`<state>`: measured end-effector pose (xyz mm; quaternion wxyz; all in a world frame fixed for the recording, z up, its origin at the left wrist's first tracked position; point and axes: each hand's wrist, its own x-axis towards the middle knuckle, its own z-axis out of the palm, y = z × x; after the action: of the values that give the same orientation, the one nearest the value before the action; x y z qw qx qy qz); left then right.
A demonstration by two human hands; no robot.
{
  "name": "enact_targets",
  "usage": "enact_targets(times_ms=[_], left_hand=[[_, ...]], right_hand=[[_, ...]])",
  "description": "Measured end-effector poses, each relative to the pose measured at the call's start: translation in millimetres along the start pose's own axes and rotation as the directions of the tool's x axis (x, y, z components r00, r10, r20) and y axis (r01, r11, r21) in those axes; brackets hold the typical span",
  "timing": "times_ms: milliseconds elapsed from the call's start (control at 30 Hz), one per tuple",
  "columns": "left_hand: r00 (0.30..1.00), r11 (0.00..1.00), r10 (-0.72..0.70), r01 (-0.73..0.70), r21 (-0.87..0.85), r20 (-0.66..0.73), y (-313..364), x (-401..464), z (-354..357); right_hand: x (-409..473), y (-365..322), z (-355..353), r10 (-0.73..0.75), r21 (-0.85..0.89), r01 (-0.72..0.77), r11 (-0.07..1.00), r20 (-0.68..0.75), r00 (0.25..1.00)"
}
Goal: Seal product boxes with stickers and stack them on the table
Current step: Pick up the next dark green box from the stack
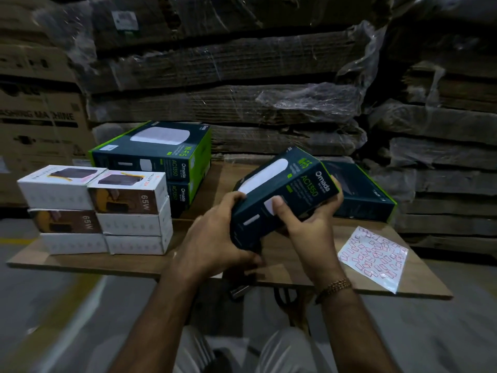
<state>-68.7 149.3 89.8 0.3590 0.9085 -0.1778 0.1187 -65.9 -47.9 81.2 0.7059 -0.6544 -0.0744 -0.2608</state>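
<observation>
Both hands, left (pixel 215 238) at 8 o'clock, right (pixel 309 224) at 4, clamp the stiff, light-looking Omada box (pixel 285 195); grip its rigid edges.

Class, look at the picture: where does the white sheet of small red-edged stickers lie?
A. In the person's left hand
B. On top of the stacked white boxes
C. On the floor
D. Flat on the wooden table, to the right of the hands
D: the white sheet of small red-edged stickers lies flat on the wooden table, right of both hands, which grip the dark green product box.
</observation>
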Motion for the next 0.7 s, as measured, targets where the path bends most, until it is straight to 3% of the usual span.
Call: enact_targets(times_ms=[200, 300, 467, 700], left_hand=[[0.909, 0.963, 0.209, -0.256, -0.086, -0.361, -9, 3, 1], [0.879, 0.951, 0.239, -0.298, -0.085, -0.412, -6, 3, -8], [0.868, 0.929, 0.101, -0.257, -0.267, -0.486, -2, 6, -20], [0.849, 0.901, 0.114, -0.307, -0.306, -0.516, 9, 10, -34]], right_hand=[[8, -20, -2, 0.211, 0.191, -0.183, 0.964, -0.137, 0.968], [16, -27, -14, 0.188, 0.14, -0.164, 0.976, -0.179, 0.966], [19, -38, -19, 0.166, 0.068, -0.155, 0.986, -0.207, 0.964], [22, -38, -23, 0.089, -0.121, -0.134, 0.984, -0.32, 0.943]])
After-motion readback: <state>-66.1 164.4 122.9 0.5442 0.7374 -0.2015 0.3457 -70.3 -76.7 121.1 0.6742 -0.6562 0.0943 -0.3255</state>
